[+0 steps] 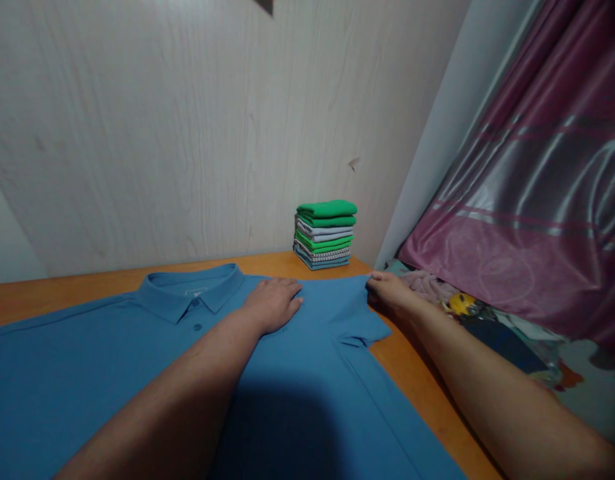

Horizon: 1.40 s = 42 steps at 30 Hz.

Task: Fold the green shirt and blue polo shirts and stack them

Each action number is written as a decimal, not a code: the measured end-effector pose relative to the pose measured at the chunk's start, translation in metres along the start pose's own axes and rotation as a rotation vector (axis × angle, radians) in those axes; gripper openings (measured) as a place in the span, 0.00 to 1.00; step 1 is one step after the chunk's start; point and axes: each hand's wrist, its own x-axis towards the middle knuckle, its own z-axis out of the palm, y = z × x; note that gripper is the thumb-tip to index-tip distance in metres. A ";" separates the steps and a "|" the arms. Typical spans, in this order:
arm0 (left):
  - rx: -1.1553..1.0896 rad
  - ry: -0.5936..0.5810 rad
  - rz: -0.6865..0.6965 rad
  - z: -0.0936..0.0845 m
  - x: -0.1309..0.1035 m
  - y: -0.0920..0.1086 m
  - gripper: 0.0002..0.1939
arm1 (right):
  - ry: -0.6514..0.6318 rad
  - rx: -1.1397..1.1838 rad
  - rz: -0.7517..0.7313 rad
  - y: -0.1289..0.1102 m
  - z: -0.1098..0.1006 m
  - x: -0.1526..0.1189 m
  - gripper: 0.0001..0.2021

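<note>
A blue polo shirt (307,373) lies spread front side up, its collar at the far side and two buttons showing below the neck opening. My left hand (274,303) rests flat on the shirt near the shoulder, to the right of the collar, with its fingers stretched out. At the far right, my right hand (387,288) pinches the upper edge of the short sleeve. That sleeve is drawn out sideways, with creases near the underarm. The shirt's left side and lower part run out of view.
Behind the sleeve, a stack of folded clothes (324,233) in green, grey and blue stands against the pale wood-grain wall (187,133). The orange-brown tabletop (427,400) shows along the right. Beyond it are a pink and grey curtain (532,220), a yellow item (461,304) and jumbled cloths.
</note>
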 end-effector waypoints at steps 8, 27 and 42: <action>-0.020 -0.047 -0.041 0.002 -0.001 -0.001 0.32 | 0.145 -0.189 0.016 0.009 -0.004 0.007 0.05; -0.079 -0.087 -0.067 0.000 -0.001 0.002 0.36 | -0.146 -0.460 -0.044 -0.003 -0.001 -0.002 0.10; -0.066 -0.103 -0.071 -0.002 -0.001 0.003 0.36 | -0.263 -0.415 0.026 -0.014 -0.008 -0.015 0.08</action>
